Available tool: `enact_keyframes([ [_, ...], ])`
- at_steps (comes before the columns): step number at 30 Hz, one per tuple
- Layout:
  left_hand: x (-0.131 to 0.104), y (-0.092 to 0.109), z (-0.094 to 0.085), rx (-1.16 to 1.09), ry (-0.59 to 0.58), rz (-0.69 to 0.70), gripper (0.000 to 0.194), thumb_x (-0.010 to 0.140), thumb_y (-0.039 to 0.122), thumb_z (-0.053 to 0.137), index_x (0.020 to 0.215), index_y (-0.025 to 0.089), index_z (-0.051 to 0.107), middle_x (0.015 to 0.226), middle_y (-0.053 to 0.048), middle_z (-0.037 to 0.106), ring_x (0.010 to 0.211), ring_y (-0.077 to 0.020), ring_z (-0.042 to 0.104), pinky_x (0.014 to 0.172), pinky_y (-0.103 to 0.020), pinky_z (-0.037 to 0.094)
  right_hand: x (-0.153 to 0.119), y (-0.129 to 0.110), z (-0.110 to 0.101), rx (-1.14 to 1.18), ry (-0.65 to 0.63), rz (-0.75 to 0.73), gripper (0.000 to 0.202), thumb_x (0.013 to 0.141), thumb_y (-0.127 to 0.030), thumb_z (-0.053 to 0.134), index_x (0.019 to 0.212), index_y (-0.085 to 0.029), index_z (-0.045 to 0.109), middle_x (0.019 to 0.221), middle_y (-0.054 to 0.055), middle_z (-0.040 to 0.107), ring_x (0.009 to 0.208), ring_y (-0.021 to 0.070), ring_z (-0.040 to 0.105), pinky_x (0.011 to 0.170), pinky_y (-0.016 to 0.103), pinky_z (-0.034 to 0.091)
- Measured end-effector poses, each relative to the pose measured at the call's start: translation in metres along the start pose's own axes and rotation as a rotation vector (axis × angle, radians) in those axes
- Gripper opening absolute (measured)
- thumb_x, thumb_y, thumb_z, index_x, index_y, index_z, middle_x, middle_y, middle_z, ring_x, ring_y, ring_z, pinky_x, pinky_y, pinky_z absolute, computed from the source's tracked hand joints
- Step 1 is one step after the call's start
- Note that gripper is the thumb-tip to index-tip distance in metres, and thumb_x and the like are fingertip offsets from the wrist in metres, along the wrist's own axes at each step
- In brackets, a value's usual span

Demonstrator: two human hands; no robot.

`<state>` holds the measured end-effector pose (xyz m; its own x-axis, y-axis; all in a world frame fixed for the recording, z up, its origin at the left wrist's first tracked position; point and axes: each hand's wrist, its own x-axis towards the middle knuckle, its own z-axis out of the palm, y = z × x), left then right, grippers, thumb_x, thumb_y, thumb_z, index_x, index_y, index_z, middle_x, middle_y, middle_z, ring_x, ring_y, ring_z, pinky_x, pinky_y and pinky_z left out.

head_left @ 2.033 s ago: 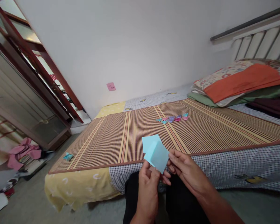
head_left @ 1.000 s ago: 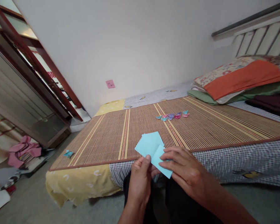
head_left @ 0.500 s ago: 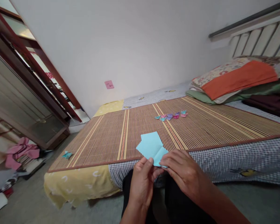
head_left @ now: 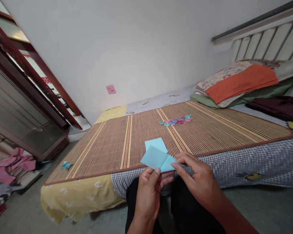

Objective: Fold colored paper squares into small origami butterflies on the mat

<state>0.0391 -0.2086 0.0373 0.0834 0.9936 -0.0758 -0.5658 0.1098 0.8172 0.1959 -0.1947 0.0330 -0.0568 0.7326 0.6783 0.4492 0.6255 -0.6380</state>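
A partly folded light-blue sheet of paper (head_left: 153, 157) is held between both hands above the bed's near edge. My left hand (head_left: 149, 188) pinches its lower edge, thumb on top and fingers beneath. At the paper's right end, my right hand (head_left: 197, 172) grips a narrow folded point between thumb and fingers. A crease runs across the paper near its middle. Just behind it, a second light-blue paper square (head_left: 158, 143) lies on the striped mat, partly covered from view by the held piece.
Several small folded paper pieces (head_left: 175, 121) in blue, pink and purple stand in a row on the mat (head_left: 107, 143). Another blue folded piece (head_left: 66, 165) sits near the left corner. Folded bedding (head_left: 244, 83) is piled at right; a pink cloth (head_left: 16, 165) lies at lower left.
My right hand's fingers have lifted and opened from lying over the paper to a pinch at its right tip. The held paper has tilted, showing more of the square behind.
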Motion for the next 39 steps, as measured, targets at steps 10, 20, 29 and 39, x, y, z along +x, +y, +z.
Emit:
enact_keyframes([
  [10,-0.002,-0.002,0.004,-0.011,0.022,-0.012,0.037,0.073,0.024,0.088,0.105,0.010,0.075,0.104,-0.015,0.079,0.087,-0.0252,0.078,0.071,-0.027,0.062,0.003,-0.010,-0.002,0.010,0.012,0.047,0.021,0.097,-0.017,0.055,0.077,-0.021,0.058,0.077,0.001,0.062,0.074,0.0169,0.062,0.070,0.026,0.046],
  [20,-0.002,-0.004,0.006,-0.091,0.057,-0.076,0.027,0.072,0.021,0.089,0.094,0.009,0.077,0.096,-0.012,0.081,0.078,-0.0208,0.078,0.067,-0.024,0.062,0.004,-0.012,0.001,0.036,0.042,0.114,0.018,0.092,-0.017,0.059,0.075,-0.021,0.059,0.074,-0.001,0.065,0.071,0.0152,0.064,0.069,0.025,0.045],
  [29,-0.002,-0.006,0.008,-0.104,0.044,-0.062,0.026,0.076,0.019,0.086,0.099,0.010,0.077,0.096,-0.011,0.081,0.076,-0.0208,0.078,0.065,-0.024,0.061,0.006,-0.012,0.000,0.050,0.048,0.147,0.019,0.091,-0.019,0.059,0.072,-0.021,0.060,0.073,0.000,0.066,0.070,0.0162,0.064,0.068,0.026,0.047],
  [39,-0.003,-0.007,0.009,-0.062,0.067,-0.048,0.039,0.073,0.024,0.088,0.106,0.010,0.075,0.100,-0.013,0.080,0.078,-0.0230,0.079,0.063,-0.023,0.060,0.008,-0.018,-0.003,0.059,0.041,0.201,0.020,0.089,-0.020,0.059,0.070,-0.022,0.058,0.070,0.000,0.066,0.067,0.0171,0.064,0.065,0.027,0.047],
])
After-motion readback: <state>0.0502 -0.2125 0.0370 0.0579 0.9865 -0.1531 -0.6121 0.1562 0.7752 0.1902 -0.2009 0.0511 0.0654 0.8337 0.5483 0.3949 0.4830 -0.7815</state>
